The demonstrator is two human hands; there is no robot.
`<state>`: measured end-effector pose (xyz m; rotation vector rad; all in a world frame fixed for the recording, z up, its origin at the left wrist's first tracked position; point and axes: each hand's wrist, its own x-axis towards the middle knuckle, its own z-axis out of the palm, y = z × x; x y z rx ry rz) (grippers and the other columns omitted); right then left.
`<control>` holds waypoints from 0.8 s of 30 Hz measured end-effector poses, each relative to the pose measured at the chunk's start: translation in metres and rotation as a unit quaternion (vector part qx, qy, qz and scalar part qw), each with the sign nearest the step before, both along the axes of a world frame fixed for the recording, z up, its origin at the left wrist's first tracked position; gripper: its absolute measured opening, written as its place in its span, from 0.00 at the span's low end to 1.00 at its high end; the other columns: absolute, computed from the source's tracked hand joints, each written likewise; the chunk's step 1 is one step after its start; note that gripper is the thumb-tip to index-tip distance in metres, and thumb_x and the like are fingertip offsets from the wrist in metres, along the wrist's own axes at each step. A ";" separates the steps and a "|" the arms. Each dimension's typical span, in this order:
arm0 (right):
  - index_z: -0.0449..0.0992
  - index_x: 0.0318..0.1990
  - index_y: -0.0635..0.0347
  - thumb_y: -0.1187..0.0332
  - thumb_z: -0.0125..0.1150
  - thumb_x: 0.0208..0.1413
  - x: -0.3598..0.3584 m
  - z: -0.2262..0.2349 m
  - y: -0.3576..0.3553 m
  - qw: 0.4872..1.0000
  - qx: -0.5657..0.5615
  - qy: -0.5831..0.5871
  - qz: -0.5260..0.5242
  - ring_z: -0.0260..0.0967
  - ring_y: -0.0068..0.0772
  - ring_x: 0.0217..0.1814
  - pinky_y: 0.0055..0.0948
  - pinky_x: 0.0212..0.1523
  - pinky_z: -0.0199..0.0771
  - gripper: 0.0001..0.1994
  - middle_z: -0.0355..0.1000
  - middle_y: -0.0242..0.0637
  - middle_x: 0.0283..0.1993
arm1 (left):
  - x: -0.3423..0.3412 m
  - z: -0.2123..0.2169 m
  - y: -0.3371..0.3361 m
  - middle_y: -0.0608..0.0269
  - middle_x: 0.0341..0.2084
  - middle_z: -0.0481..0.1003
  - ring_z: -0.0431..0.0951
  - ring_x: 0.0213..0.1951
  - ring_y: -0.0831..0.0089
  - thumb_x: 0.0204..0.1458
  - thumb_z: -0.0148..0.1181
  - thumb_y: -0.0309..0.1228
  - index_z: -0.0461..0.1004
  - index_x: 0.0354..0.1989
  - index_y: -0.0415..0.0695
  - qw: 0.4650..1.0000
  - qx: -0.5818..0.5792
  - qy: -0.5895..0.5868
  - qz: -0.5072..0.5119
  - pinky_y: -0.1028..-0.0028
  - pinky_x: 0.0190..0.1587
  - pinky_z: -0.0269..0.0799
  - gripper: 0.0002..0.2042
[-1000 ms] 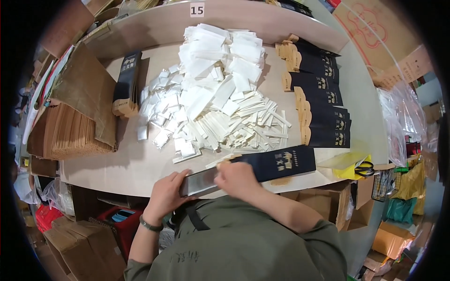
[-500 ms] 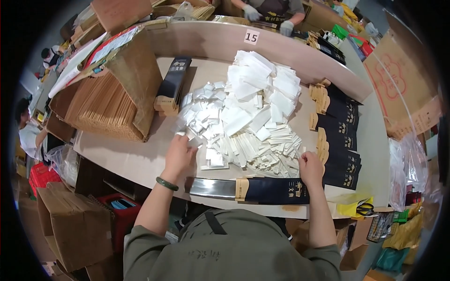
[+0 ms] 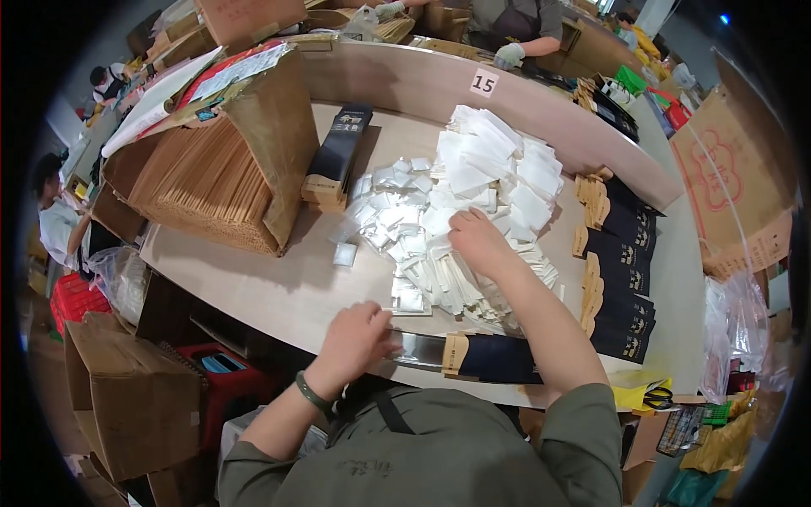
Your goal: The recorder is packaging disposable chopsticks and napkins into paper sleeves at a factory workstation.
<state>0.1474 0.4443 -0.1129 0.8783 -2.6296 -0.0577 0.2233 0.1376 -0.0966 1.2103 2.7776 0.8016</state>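
Note:
My left hand [image 3: 356, 340], a green bangle on its wrist, is at the table's near edge. Its bent fingers are apart and reach the end of a shiny silver flat strip [image 3: 418, 348]. That strip runs up to a dark pouch [image 3: 494, 358] with a tan end, partly covered by my right forearm. Over the heap of white paper packets [image 3: 481, 156], my right hand [image 3: 483, 242] has its fingers drawn together; its fingertips meet the packets, and what they pinch is hidden. Small shiny square sachets [image 3: 393, 224] lie left of the packets. One sachet [image 3: 344, 254] lies apart.
A carton [image 3: 291, 144] packed with brown card pieces stands at the left. Beside it is a stack of dark pouches [image 3: 342, 148]. More dark pouches [image 3: 621, 300] line the right side. Scissors [image 3: 659, 397] lie at the near right corner. A gloved co-worker's hand [image 3: 509, 56] shows beyond the partition.
My left hand has left the sachets and come nearer, to the silver strip. My right hand has moved up and left onto the white packets. The view has shifted slightly.

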 end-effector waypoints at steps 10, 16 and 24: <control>0.77 0.32 0.59 0.70 0.60 0.53 0.113 0.008 -0.102 0.880 -0.300 -0.354 -0.099 0.70 0.45 0.40 0.42 0.44 0.70 0.03 0.72 0.37 0.38 | -0.211 0.085 -0.136 0.51 0.34 0.79 0.80 0.37 0.51 0.53 0.62 0.34 0.79 0.41 0.40 0.904 -0.016 0.249 0.348 0.59 0.39 0.75 0.12; 0.77 0.29 0.56 0.70 0.66 0.49 0.143 0.011 -0.108 0.925 -0.288 -0.237 -0.069 0.67 0.42 0.48 0.42 0.53 0.63 0.03 0.72 0.35 0.40 | -0.230 0.085 -0.134 0.42 0.33 0.78 0.79 0.38 0.45 0.51 0.57 0.29 0.80 0.39 0.40 0.953 -0.114 0.125 0.252 0.56 0.41 0.75 0.10; 0.77 0.41 0.55 0.71 0.67 0.48 0.143 -0.011 -0.108 0.922 -0.299 -0.216 -0.119 0.68 0.44 0.49 0.41 0.52 0.65 0.12 0.72 0.37 0.43 | -0.209 0.066 -0.135 0.42 0.38 0.78 0.77 0.43 0.43 0.54 0.55 0.28 0.73 0.43 0.37 0.926 -0.086 0.158 0.333 0.54 0.45 0.73 0.11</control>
